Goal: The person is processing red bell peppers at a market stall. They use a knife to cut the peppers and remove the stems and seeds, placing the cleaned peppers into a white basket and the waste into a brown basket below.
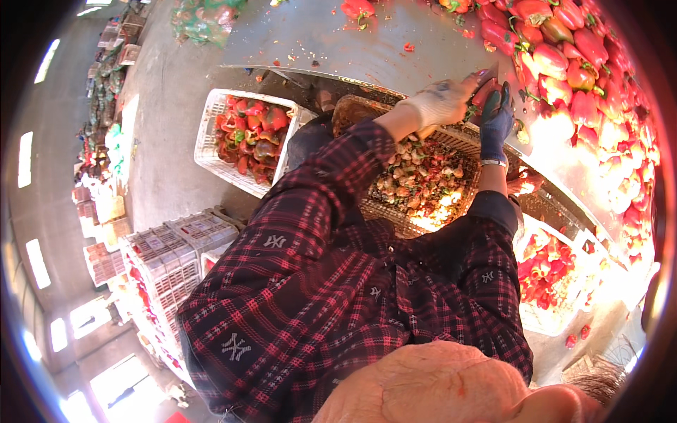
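My left hand [441, 103], in a white knit glove, grips a knife [487, 74] whose blade points up and away over the metal table edge. Beside it my right hand [497, 119], in a dark blue glove, holds a red bell pepper [482, 95]. The pepper lies between the two hands, its green stem end towards me; part of it is hidden by the fingers. Below both hands sits a brown plastic crate [381, 211] of pepper cores and seedy scraps [423, 172].
A heap of red bell peppers [587, 79] covers the right of the metal table [317, 31]. White crates of cut red peppers stand at left [206, 132] and right [552, 322]. Stacked crates [174, 264] rise behind on the left. Glare washes out the right side.
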A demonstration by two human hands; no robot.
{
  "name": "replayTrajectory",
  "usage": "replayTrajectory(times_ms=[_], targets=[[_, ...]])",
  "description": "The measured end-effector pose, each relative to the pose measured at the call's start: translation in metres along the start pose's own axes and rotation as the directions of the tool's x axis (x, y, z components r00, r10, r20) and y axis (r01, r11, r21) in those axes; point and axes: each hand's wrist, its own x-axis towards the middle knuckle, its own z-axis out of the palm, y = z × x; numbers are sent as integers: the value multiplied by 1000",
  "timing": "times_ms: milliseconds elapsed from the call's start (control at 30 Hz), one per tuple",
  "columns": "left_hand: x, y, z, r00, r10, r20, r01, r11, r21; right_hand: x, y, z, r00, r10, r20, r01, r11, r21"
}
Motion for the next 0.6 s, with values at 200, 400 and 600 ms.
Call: replayTrajectory(times_ms=[200, 400, 600], targets=[[-60, -82, -22, 904, -348, -247, -10, 562, -827, 21, 3, -9, 999, -37, 32, 42, 988, -151], [-87, -187, -43, 665, -704, -250, -290, 65, -955, 57, -96, 22, 870, -477, 123, 492, 846, -205], [-85, -206, -47, 608, -767, -206, -333, -10, -943, 99, -157, 187, 733, -616, 287, 658, 750, -71]])
